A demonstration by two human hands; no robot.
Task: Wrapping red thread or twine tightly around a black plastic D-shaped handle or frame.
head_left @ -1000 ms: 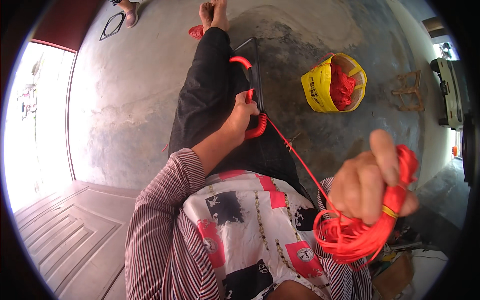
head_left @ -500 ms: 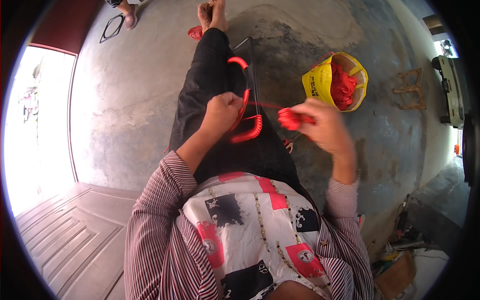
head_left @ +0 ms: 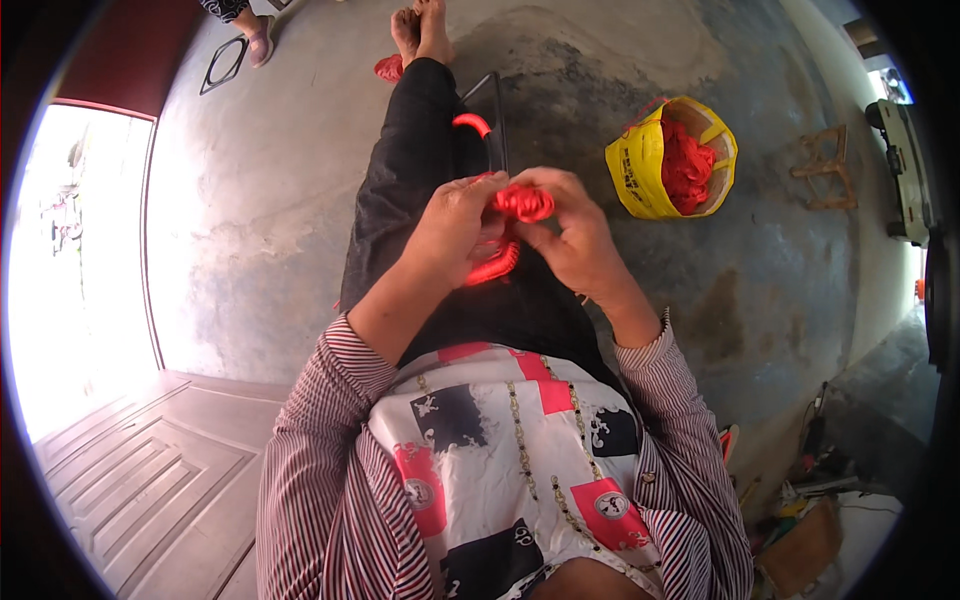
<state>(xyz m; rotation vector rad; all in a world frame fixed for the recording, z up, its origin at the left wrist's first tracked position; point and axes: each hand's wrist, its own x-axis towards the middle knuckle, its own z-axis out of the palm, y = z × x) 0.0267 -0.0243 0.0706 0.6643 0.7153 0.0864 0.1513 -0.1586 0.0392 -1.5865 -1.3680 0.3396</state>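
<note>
A black metal frame (head_left: 497, 110) lies along my lap, with red cord wound tightly round parts of it. My left hand (head_left: 450, 228) is closed at its red-wrapped bar (head_left: 495, 268), much of which is hidden behind the fingers. Close against it, my right hand (head_left: 578, 240) grips a small bundle of red cord (head_left: 525, 203) between thumb and fingers. The bundle sits right over the bar, between both hands. Farther up the frame, a curved red-wrapped piece (head_left: 472, 123) shows next to my leg.
On the floor to the right stands a yellow bag (head_left: 636, 175) holding red cord (head_left: 687, 170). A small wooden stool (head_left: 825, 170) is beyond it. Red material (head_left: 389, 68) lies by my bare feet. Another person's foot (head_left: 262, 42) is at the far left, near a black frame (head_left: 223, 66).
My right hand has swung left with the red cord bundle, from out beside my lap to the bar at my left hand. The stretched strand between them no longer shows.
</note>
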